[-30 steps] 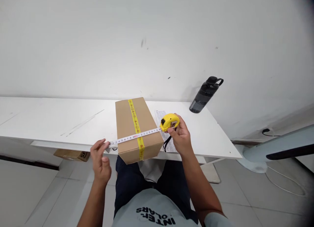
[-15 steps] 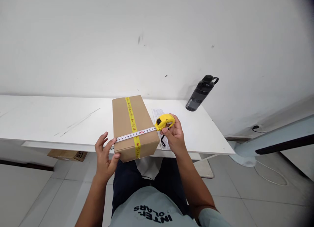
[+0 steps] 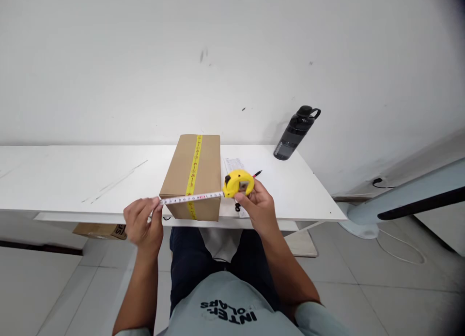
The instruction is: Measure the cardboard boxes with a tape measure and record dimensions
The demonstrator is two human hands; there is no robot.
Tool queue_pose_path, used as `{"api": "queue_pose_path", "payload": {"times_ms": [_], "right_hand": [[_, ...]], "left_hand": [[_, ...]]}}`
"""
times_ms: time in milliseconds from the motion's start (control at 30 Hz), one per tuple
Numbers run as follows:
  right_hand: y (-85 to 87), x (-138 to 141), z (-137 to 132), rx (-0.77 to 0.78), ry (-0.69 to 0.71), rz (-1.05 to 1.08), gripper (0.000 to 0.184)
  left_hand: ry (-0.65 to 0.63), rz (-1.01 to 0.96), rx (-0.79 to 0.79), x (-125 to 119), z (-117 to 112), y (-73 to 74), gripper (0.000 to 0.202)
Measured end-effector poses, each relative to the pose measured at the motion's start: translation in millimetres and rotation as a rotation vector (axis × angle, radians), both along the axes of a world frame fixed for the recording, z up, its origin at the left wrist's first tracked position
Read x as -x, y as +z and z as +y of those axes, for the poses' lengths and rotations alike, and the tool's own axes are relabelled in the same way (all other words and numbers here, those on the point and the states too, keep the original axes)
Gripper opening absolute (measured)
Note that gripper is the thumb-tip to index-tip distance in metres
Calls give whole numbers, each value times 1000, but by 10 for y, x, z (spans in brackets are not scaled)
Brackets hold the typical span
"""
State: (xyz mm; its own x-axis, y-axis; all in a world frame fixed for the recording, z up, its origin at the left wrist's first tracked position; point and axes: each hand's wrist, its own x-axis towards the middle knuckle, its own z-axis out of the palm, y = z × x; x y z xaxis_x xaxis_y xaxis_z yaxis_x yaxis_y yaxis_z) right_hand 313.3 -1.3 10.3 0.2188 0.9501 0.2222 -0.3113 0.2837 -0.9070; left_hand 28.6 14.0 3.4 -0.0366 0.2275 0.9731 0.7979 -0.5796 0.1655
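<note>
White desk (image 3: pixel 72 176) against a bare white wall, tiled floor below. A flat carton (image 3: pixel 100 230) lies under the desk at the left, out of play. Left hand (image 3: pixel 140 224) is pinched closed on the free end of the tape blade (image 3: pixel 191 198), right at the near-left corner of the cardboard box (image 3: pixel 203 157). The box sits mid-desk at the front edge. The blade runs along its near top edge, over the yellow sealing strip (image 3: pixel 193 164). Right hand (image 3: pixel 256 210) is wrapped around the yellow tape measure case (image 3: pixel 238 183), just off the near-right corner.

My read: width being taken. A good reading needs the blade taut, flat and flush at the corner. The printed sheet (image 3: pixel 232 164), pen (image 3: pixel 257 173) and dark bottle (image 3: pixel 295 132) are to the right, and none of them blocks the blade.
</note>
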Motion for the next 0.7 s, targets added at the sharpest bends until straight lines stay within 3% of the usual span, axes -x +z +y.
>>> {"api": "queue_pose_path", "payload": {"times_ms": [133, 267, 333, 400, 500, 600, 700], "right_hand": [[-142, -42, -532, 88, 186, 77, 52], [-296, -30, -834, 210, 378, 201, 53], [-342, -39, -885, 267, 393, 248, 55], [-374, -69, -917, 310, 393, 255, 55], [-438, -135, -958, 317, 454, 198, 55], [-532, -266, -894, 289, 492, 44, 61], [-586, -556, -540, 283, 435, -212, 82]], "left_hand": [[-269, 207, 0, -310, -446, 81, 30], [-494, 285, 83, -760, -661, -125, 27], [-529, 212, 132, -925, -617, -295, 36], [-578, 156, 237, -1044, -517, -441, 58], [-821, 173, 512, -1179, -371, -578, 92], [-1055, 34, 858, -1301, -302, -666, 91], [-1118, -238, 1062, -1438, -244, -737, 86]]}}
